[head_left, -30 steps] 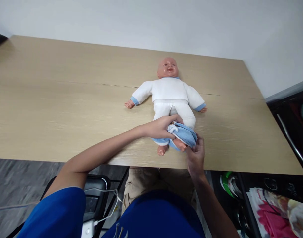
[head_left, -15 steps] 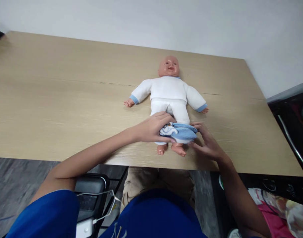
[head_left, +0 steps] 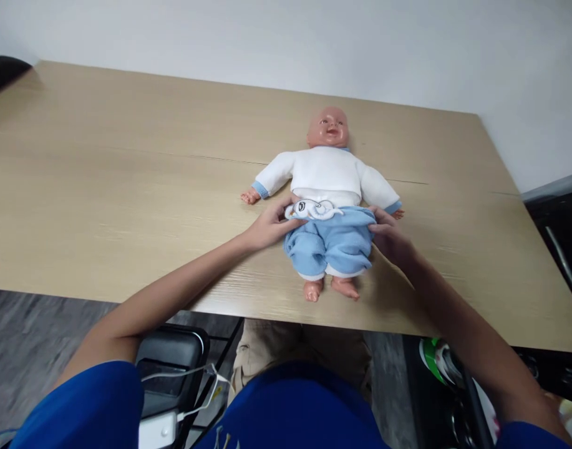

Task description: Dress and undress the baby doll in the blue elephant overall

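Note:
A baby doll (head_left: 327, 168) in a white long-sleeved top with blue cuffs lies face up on the table, feet toward me. Light blue doll overalls (head_left: 344, 240) with white hems cover its legs up to the hips; both bare feet stick out below. The bib with a white animal patch (head_left: 314, 210) is folded over at the waist. My left hand (head_left: 272, 226) pinches the waist at the left edge, thumb on top. My right hand (head_left: 391, 236) grips the opposite edge of the same garment, its fingers partly hidden behind the cloth.
The wooden table (head_left: 126, 187) runs back to a white wall (head_left: 276, 43). Below its front edge stand a black chair or case (head_left: 171, 362) with a white adapter (head_left: 158, 430) and cable, at left. Cans and dark items (head_left: 438, 362) sit below at right.
Both hands have moved up the doll's legs, drawing the blue garment from the shins to the hips. The bunched cloth has spread out over the legs. The view has shifted slightly.

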{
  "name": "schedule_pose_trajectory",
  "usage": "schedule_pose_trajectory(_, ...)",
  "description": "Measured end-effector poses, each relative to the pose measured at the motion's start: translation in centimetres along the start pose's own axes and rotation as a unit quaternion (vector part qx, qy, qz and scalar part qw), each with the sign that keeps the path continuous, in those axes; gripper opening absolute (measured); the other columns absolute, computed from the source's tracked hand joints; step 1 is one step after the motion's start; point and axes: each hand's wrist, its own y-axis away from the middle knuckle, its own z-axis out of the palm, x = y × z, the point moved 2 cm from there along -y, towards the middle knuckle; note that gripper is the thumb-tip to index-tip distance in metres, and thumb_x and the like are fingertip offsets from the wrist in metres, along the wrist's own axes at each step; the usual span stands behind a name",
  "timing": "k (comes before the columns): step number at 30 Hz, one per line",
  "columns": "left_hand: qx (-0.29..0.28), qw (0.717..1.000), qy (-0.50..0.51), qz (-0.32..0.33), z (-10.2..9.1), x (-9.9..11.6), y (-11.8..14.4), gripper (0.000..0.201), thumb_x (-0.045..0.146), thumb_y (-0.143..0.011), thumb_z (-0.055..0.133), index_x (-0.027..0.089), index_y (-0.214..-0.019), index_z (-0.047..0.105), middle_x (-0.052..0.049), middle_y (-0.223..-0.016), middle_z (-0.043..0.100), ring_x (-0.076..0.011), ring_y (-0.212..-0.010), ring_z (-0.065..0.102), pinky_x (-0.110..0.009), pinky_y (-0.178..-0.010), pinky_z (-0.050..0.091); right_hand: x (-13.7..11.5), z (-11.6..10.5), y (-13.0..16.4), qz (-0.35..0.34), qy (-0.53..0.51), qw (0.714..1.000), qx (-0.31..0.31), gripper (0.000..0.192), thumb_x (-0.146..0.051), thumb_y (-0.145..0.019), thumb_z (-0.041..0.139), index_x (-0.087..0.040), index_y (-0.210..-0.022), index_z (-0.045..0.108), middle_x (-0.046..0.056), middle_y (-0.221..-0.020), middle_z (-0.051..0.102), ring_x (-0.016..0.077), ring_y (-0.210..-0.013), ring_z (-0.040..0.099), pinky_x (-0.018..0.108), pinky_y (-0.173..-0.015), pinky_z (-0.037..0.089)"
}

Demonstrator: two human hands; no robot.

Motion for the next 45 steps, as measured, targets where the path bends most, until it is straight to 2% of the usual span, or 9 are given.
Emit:
schedule_pose_trajectory(5, 0.085, 0.994, 0.032, -0.059, 0.6, -1.2, 0.6, 0.057, 0.058, -0.087, 0.101, 0.024, -0.116, 0.066, -0.001, -0.104, 0.07, -0.0176, -0.092, 0.063, -0.031, -0.085, 0.057, 1.9, 1.0, -0.6, 0.024, -0.002, 0.998, 0.055, 0.037, -0.061, -0.084, 0.084, -0.033, -0.098, 0.065, 0.003, -0.088, 0.066, 0.0337, -0.093, 0.065, 0.053, -0.095, 0.06)
schedule_pose_trajectory(12, 0.0, 0.997, 0.062, -0.054, -0.3, -2.6, 1.9, 0.049, 0.062, -0.102, 0.09, 0.022, -0.126, 0.075, -0.012, -0.127, 0.081, -0.0273, -0.12, 0.076, -0.041, -0.106, 0.065, 2.2, 1.6, 1.4, 0.057, -0.022, 0.997, 0.052, 0.035, -0.061, -0.092, 0.089, -0.035, -0.107, 0.07, 0.0, -0.091, 0.072, 0.0299, -0.082, 0.068, 0.046, -0.078, 0.063)
schedule_pose_trajectory(19, 0.065, 0.981, 0.147, -0.108, -0.3, -3.2, 1.1, 0.066, 0.071, -0.094, 0.096, 0.023, -0.135, 0.079, -0.011, -0.12, 0.087, -0.0281, -0.114, 0.08, -0.039, -0.097, 0.067, 2.4, 0.9, 0.8, 0.01, 0.019, 1.0, -0.004, 0.049, -0.074, -0.088, 0.097, -0.031, -0.101, 0.078, 0.0, -0.09, 0.071, 0.0251, -0.08, 0.062, 0.04, -0.075, 0.057)
schedule_pose_trajectory(24, 0.053, 0.996, 0.039, -0.058, -2.3, -1.8, 0.3, 0.055, 0.068, -0.09, 0.097, 0.022, -0.112, 0.077, -0.006, -0.105, 0.078, -0.0233, -0.1, 0.071, -0.038, -0.093, 0.062, 2.0, 0.0, 0.4, -0.043, 0.048, 0.998, 0.018, 0.06, -0.084, -0.085, 0.097, -0.03, -0.091, 0.073, -0.001, -0.081, 0.06, 0.0227, -0.075, 0.053, 0.037, -0.069, 0.05)
schedule_pose_trajectory(29, 0.076, 0.984, -0.139, 0.084, -2.9, 1.2, -0.8, 0.036, 0.061, -0.101, 0.083, 0.027, -0.107, 0.072, -0.014, -0.134, 0.078, -0.0342, -0.133, 0.065, -0.058, -0.133, 0.048, -1.7, 1.5, 0.5, -0.127, 0.134, 0.981, 0.061, 0.055, -0.08, -0.092, 0.096, -0.028, -0.095, 0.076, 0.001, -0.088, 0.065, 0.0234, -0.082, 0.057, 0.037, -0.075, 0.053)
schedule_pose_trajectory(33, 0.057, 0.991, -0.111, 0.053, -2.2, 1.7, -3.5, 0.038, 0.059, -0.101, 0.078, 0.025, -0.107, 0.064, -0.007, -0.112, 0.072, -0.0277, -0.112, 0.064, -0.045, -0.11, 0.054, -4.0, 2.7, -2.4, -0.134, 0.158, 0.978, 0.038, 0.054, -0.081, -0.097, 0.092, -0.028, -0.098, 0.078, 0.002, -0.09, 0.073, 0.0225, -0.083, 0.063, 0.035, -0.074, 0.055)
schedule_pose_trajectory(37, 0.054, 0.996, -0.07, -0.019, -2.3, 0.1, -6.0, 0.05, 0.064, -0.091, 0.09, 0.023, -0.094, 0.062, 0.002, -0.092, 0.056, -0.0184, -0.087, 0.051, -0.033, -0.083, 0.042, -2.4, 1.2, -6.8, -0.125, 0.105, 0.983, 0.079, 0.066, -0.091, -0.089, 0.093, -0.029, -0.099, 0.072, -0.002, -0.084, 0.069, 0.0187, -0.075, 0.058, 0.032, -0.068, 0.051)
schedule_pose_trajectory(41, 0.03, 0.998, 0.02, -0.052, -3.3, -2.3, -6.1, 0.062, 0.073, -0.087, 0.1, 0.021, -0.09, 0.066, 0.002, -0.09, 0.054, -0.0163, -0.083, 0.048, -0.033, -0.079, 0.038, 0.4, -0.9, -7.9, -0.122, 0.164, 0.974, 0.097, 0.076, -0.103, -0.087, 0.085, -0.029, -0.09, 0.069, -0.002, -0.082, 0.061, 0.0209, -0.078, 0.054, 0.036, -0.075, 0.05)
schedule_pose_trajectory(45, 0.032, 0.999, 0.032, 0.017, -4.3, -3.9, -5.8, 0.066, 0.081, -0.089, 0.099, 0.021, -0.088, 0.072, -0.003, -0.097, 0.064, -0.0213, -0.095, 0.06, -0.037, -0.091, 0.047, 0.6, -1.5, -6.5, -0.15, 0.196, 0.968, 0.038, 0.074, -0.101, -0.098, 0.076, -0.029, -0.084, 0.069, 0.002, -0.089, 0.06, 0.0253, -0.087, 0.055, 0.043, -0.088, 0.055)
